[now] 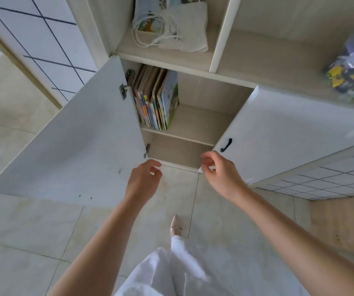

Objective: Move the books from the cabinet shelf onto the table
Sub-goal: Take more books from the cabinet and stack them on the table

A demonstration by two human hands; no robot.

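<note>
Books: I'm finding them standing upright on the shelf, up-left of both hands. Left hand is hovering nearer, loosely curled and empty; right hand is pinching the door corner.

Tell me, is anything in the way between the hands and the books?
Nothing visible. The left door and the right door are both swung open, and the right hand pinches the right door's corner. The books stand uncovered on the shelf, above the left hand.

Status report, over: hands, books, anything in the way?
Left hand loose, empty, beside open left door. Right hand pinches bottom corner of right door. Books standing on shelf, untouched. Nothing blocks them.
</note>
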